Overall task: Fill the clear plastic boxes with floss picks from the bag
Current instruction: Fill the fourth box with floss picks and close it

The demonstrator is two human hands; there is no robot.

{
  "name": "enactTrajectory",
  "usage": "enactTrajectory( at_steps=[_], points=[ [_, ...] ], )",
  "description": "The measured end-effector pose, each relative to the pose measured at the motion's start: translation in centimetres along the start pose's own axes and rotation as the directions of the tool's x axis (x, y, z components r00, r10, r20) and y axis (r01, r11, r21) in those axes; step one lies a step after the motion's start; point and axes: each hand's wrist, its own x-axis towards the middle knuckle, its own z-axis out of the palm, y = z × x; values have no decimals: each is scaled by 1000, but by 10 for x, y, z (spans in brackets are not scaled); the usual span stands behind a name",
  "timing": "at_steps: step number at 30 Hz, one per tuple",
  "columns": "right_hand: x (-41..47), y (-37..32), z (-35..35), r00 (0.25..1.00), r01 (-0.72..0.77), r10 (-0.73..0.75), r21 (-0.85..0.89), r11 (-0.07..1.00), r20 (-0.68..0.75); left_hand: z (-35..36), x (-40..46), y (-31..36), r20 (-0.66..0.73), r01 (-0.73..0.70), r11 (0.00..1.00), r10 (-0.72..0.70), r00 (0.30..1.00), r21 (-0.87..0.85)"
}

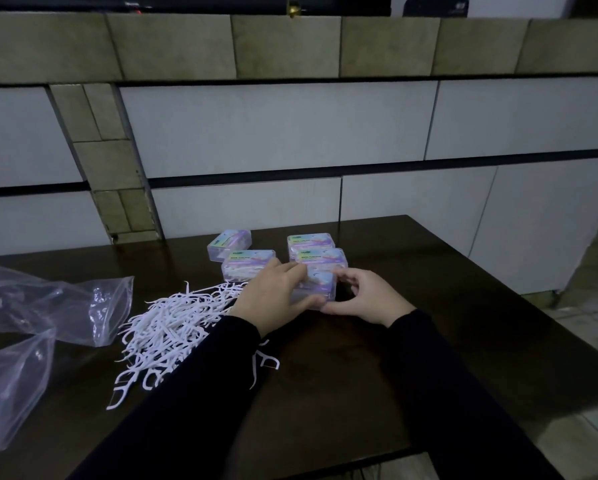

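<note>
Gripping a clear plastic box (pixel 316 287) from both sides, the two hands meet near the middle of the dark bench (pixel 325 393): the left hand (pixel 273 299) has its fingers (pixel 290 270) laid over the box's labelled lid and its thumb curled along the near edge, while the right hand (pixel 370 296) pinches the box's right end, its fingers (pixel 348 274) bent at the far corner and its thumb at the near one. The box sits low over the bench or on it; in this dim view I cannot tell which, nor whether its lid is fully closed. Just behind it, touching or nearly so, lie two more boxes (pixel 318 252) in a column, and to their left two further boxes (pixel 242 254), the nearer of these showing white picks through its wall. Both forearms wear dark sleeves (pixel 429 375). Left of the left wrist and partly under that sleeve, a loose pile of white floss picks (pixel 173 327) spreads over the bench, with a few strays (pixel 264 363) close to the person. Farther left lies the crumpled clear bag (pixel 65 306), with a second fold of clear plastic (pixel 10 382) nearer the bench's front edge. A tiled wall (pixel 290 133) rises behind the bench.
</note>
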Motion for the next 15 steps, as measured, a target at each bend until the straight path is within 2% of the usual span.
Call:
enactTrajectory(
  at_steps=[8, 13, 15],
  points=[
    [4, -2, 2, 999, -44, 44, 15, 999, 27, 2, 3, 10, 107, -26, 986, 9, 994, 162],
    [0, -3, 2, 997, -33, 35, -30, 999, 69, -9, 15, 17, -77, 71, 993, -64, 995, 94],
    [-1, -3, 2, 997, -35, 36, -18, 999, 68, -8, 16, 17, -105, 78, 995, -72, 992, 54]
  ],
)
